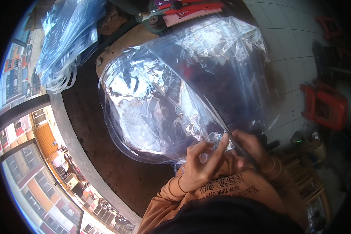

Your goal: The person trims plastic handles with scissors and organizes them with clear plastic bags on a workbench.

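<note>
Both hands work at the near corner of a big clear bag (pixel 175 93) spread over the dark worktop (pixel 117 171). The left hand (pixel 201 169) pinches the bag's edge, fingers (pixel 218 150) clamped on the film. The right hand (pixel 253 150) is closed on the same corner. The bag looks puffed and unflattened; nothing shows it sealed. Beyond the fingers, far left, lies a stack of clear bags (pixel 66 39); right of them stands a red stool (pixel 325 107).
</note>
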The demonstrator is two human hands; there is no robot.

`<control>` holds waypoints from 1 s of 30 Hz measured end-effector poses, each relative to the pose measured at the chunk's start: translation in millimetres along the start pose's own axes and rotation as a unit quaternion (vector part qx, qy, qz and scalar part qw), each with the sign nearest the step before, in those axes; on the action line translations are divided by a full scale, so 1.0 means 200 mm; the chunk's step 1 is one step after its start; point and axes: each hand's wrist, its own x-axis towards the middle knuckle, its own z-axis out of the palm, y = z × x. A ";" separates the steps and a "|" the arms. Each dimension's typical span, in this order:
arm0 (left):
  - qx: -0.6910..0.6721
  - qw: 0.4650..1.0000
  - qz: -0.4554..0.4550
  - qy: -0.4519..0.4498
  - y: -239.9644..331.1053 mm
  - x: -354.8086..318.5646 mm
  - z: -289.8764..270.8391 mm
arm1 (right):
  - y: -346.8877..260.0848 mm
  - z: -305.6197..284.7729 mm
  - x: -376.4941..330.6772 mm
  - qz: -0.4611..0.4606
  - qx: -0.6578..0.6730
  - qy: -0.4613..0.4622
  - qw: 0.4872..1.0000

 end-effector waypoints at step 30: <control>0.001 0.998 0.062 0.027 -0.01 -0.02 -0.02 | -0.05 0.02 0.06 -0.012 -0.034 -0.004 0.999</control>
